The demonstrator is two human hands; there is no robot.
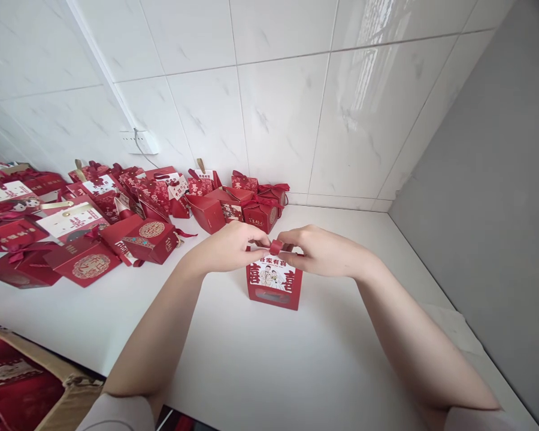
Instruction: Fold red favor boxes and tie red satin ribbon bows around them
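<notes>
A small red gift box (276, 299) stands upright on the white table, its front printed with a couple in wedding clothes and large red characters. A red ribbon loop (275, 246) rises from its top edge. From the left, my left hand (233, 246) pinches the box's top beside the loop. My right hand (321, 250) grips the same top edge from the right, fingers closed near the ribbon. Both sets of fingers partly hide the upper part of the box.
Many red gift boxes, including an octagonal-patterned box (151, 238), crowd the table's left and back. A cardboard carton (67, 398) with more red packages sits at lower left. Behind are a tiled wall (282, 114) with a socket (138, 142) and, at right, a grey panel (489, 197).
</notes>
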